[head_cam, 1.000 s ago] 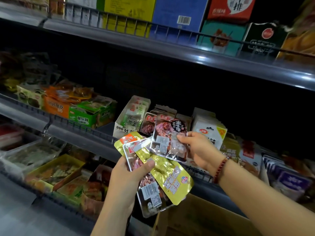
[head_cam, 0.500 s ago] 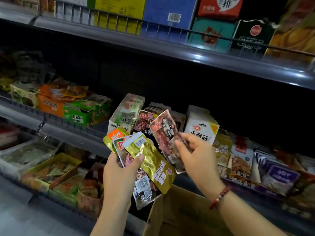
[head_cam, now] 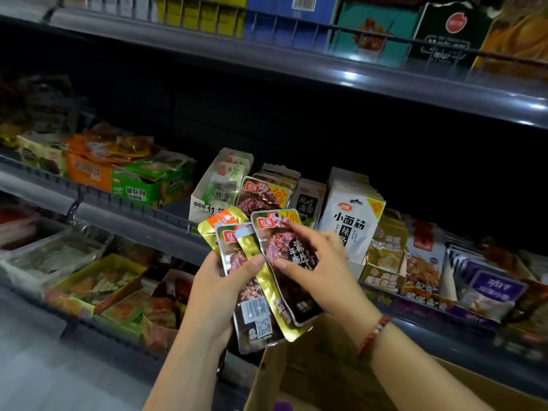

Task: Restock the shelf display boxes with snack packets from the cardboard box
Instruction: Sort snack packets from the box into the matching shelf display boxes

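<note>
My left hand grips a fan of snack packets: gold packets and a clear red-labelled meat packet. My right hand holds another red-labelled meat packet, pressed face-up against the right side of that fan. Just behind them on the middle shelf stands the display box of matching red-labelled packets. The open cardboard box sits below my hands at the bottom edge.
The middle shelf also holds a white bamboo-shoot display box, white packets, green and orange boxes. A lower shelf carries trays. The upper shelf rail overhangs with tall boxes.
My right hand turned the meat packet from its back to its printed front and brought it down against the packets in my left hand. The view moved closer to the shelf.
</note>
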The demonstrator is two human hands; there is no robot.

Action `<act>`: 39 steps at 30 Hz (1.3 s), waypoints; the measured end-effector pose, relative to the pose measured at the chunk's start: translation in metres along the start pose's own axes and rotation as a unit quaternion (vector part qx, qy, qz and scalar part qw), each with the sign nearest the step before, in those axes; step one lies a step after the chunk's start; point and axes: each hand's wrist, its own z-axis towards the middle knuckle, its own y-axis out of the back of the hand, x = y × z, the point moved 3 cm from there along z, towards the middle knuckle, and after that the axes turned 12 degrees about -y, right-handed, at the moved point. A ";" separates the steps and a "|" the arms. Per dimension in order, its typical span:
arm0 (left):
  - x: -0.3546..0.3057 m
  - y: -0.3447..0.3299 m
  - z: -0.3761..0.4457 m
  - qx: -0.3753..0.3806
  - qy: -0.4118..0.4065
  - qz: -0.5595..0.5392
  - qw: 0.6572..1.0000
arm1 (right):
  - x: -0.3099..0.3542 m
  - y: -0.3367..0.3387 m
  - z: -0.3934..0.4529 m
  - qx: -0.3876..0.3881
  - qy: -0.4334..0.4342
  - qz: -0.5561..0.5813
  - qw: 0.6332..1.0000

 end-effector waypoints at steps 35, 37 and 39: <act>0.007 -0.018 -0.004 0.064 0.072 -0.019 0.995 | -0.037 -0.002 -0.004 -0.001 -0.160 0.392 0.906; 0.005 -0.017 -0.004 0.078 0.052 0.022 0.995 | -0.038 0.001 -0.003 -0.010 -0.151 0.380 0.912; 0.003 -0.014 -0.004 0.089 0.040 0.044 0.994 | -0.039 0.003 -0.003 -0.019 -0.132 0.360 0.923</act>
